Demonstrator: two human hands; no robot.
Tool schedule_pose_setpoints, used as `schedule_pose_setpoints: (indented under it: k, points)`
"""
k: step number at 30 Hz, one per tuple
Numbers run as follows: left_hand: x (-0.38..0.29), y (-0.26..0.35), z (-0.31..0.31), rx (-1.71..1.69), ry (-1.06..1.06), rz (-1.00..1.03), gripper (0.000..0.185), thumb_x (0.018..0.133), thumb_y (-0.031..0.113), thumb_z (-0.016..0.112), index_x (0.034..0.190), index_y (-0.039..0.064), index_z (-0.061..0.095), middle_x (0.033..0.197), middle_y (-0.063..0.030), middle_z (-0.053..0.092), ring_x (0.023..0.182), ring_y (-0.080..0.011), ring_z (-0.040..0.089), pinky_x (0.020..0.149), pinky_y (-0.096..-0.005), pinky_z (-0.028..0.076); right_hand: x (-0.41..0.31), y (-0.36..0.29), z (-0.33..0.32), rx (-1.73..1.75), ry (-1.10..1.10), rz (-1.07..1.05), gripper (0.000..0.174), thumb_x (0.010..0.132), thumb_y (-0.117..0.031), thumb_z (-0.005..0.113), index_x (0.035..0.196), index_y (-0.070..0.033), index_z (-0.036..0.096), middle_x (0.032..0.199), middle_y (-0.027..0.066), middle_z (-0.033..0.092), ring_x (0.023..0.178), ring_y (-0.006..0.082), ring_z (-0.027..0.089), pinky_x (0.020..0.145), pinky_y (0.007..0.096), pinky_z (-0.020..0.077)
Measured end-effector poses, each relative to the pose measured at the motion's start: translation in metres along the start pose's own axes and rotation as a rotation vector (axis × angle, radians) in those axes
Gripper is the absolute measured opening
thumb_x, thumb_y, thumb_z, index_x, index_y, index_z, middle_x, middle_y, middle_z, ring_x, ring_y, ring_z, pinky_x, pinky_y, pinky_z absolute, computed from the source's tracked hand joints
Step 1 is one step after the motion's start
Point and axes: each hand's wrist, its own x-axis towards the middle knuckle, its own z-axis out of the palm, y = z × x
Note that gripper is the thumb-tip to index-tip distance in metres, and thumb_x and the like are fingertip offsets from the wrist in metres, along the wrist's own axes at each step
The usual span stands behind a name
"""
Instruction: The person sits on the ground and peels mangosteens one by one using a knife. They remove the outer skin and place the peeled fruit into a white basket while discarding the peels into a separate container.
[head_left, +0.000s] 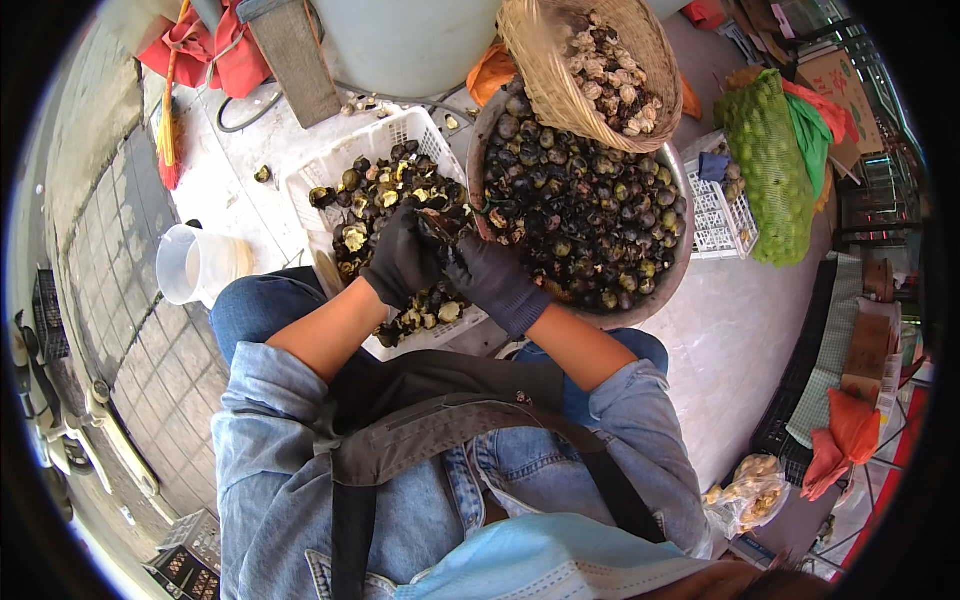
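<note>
My left hand (405, 255) and my right hand (495, 277), both in dark knit gloves, meet over the gap between a white plastic crate and a big round basin. Between the fingers is a dark piece, seemingly a husk or a husked nut; the gloves partly hide it. Under my left hand the white crate (300, 184) holds dark round fruits and broken green-black husks (355, 237) with pale insides. To the right, the basin (679, 277) is full of blackened round fruits (600, 202), likely walnuts in their husks. A wicker basket (540, 82) of tan husked nuts (611, 79) rests on its far rim.
A clear plastic pitcher (196, 262) stands at the left, near my knee. Beyond the crate are a wooden stool (291, 64), a large pale tub (405, 45) and a broom (168, 135). At the right, a green mesh sack (769, 172) leans by a small white crate (720, 225).
</note>
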Motion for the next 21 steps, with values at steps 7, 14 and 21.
schedule_pose_setpoints:
  k: [7, 14, 21]
  points:
    - [-0.011, -0.002, 0.01, -0.249, 0.008, -0.017, 0.04, 0.075, -0.006, 0.05, 0.115, 0.001, 0.055, 0.11, -0.0145, 0.06, 0.097, -0.0289, 0.058, 0.089, -0.034, 0.045, -0.001, 0.01, 0.007, -0.095, -0.019, 0.033, 0.024, 0.081, -0.02, 0.062, 0.097, -0.007, 0.051, 0.071, 0.0177, 0.059, 0.066, 0.0375, 0.059, 0.057, 0.0464, 0.047]
    - [-0.002, -0.009, 0.017, -0.417, 0.122, -0.165, 0.036, 0.069, -0.001, 0.051, 0.104, 0.0, 0.059, 0.1, -0.0208, 0.058, 0.088, -0.0388, 0.056, 0.076, -0.0388, 0.048, 0.004, 0.017, -0.003, 0.003, 0.06, 0.106, 0.022, 0.08, -0.018, 0.061, 0.098, -0.007, 0.053, 0.073, 0.0191, 0.059, 0.068, 0.0372, 0.06, 0.06, 0.0451, 0.0476]
    - [-0.01, 0.004, -0.009, 0.365, -0.143, 0.175, 0.032, 0.077, 0.01, 0.053, 0.108, 0.007, 0.061, 0.092, -0.0192, 0.062, 0.086, -0.0372, 0.06, 0.07, -0.0428, 0.047, 0.008, 0.018, -0.016, 0.344, 0.052, 0.237, 0.017, 0.081, -0.014, 0.059, 0.09, -0.003, 0.05, 0.076, 0.0199, 0.057, 0.072, 0.0365, 0.059, 0.062, 0.0416, 0.0467]
